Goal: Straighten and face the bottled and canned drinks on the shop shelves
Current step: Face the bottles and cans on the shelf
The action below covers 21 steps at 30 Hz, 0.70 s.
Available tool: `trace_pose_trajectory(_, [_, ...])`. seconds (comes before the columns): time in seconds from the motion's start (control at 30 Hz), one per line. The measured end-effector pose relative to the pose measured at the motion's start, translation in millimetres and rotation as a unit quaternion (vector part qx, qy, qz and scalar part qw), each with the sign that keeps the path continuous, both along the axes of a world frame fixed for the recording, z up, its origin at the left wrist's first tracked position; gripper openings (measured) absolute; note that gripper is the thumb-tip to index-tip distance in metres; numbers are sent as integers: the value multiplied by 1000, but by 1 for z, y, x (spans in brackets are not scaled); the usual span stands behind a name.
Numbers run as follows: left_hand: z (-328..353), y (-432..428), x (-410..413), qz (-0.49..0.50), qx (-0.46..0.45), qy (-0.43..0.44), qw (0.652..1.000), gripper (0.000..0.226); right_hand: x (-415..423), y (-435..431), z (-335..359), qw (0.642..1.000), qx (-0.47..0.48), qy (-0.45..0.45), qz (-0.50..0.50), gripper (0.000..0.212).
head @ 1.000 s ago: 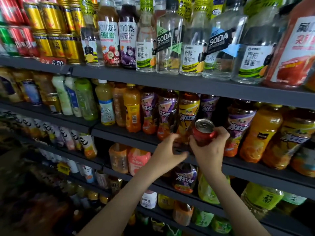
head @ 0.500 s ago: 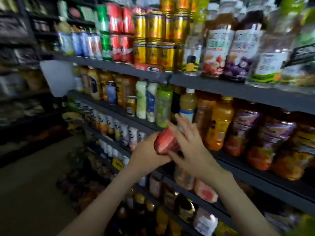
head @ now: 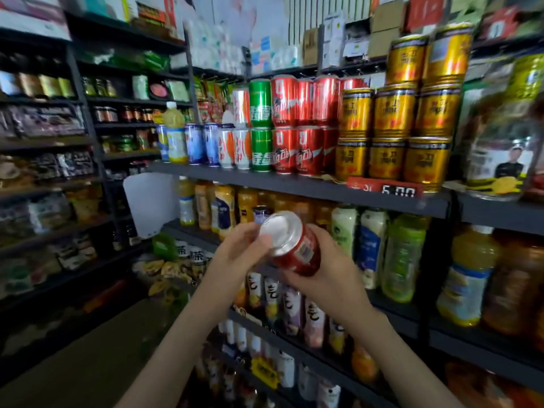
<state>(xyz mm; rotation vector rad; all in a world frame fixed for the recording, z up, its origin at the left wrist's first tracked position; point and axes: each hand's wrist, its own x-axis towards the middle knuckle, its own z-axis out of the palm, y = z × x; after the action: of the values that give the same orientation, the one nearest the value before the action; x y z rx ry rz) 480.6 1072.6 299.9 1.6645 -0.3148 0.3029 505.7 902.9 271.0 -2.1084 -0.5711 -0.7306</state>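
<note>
We hold the red can (head: 297, 248) tilted at centre, right hand (head: 332, 275) curled round its body, left hand (head: 235, 254) pinching its silver end. We should turn it upright, logo outward, before seating it among the stacked red cans (head: 294, 128) at twelve o'clock.

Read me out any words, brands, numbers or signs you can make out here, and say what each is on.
"5.00" or "6.00", first digit unclear: red price tag under the gold cans.
Print on the held red can: too small.
Characters on the stacked red cans and green cans: blurred.
</note>
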Motion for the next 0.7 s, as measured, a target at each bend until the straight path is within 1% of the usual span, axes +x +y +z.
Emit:
trace_pose_trajectory(0.03, [2, 2, 7, -15, 3, -18, 1000, 43, 9, 6, 6, 999, 46, 27, 3, 75])
trace_pose_trajectory(0.1, [2, 9, 30, -28, 6, -47, 998, 41, 33, 15, 17, 991, 128, 50, 1, 74])
trace_pose_trajectory(0.17, [3, 17, 60, -8, 17, -73, 997, 38, 59, 23, 32, 980, 192, 41, -4, 73])
trace_pose_trajectory(0.23, [8, 28, 93, 19, 29, -91, 995, 30, 82, 27, 50, 971, 236, 23, -8, 69])
trace_pose_trajectory(0.3, [17, 39, 126, 39, 33, -110, 993, 22, 103, 30, 72, 966, 258, -11, -8, 66])
trace_pose_trajectory(0.4, [34, 54, 164, 65, 41, -162, 984, 21, 133, 34, 111, 959, 274, -67, -20, 60])
trace_pose_trajectory(0.47, [48, 57, 185, 82, 55, -195, 976, 22, 152, 37, 137, 953, 284, -98, -41, 51])
trace_pose_trajectory(0.53, [63, 55, 206, 93, 77, -219, 968, 24, 172, 39, 160, 948, 289, -116, -63, 43])
trace_pose_trajectory(0.6, [79, 50, 227, 100, 102, -243, 959, 29, 192, 41, 176, 944, 291, -124, -89, 44])
trace_pose_trajectory(0.7, [100, 41, 258, 93, 107, -259, 956, 38, 217, 42, 189, 937, 293, -127, -143, 45])
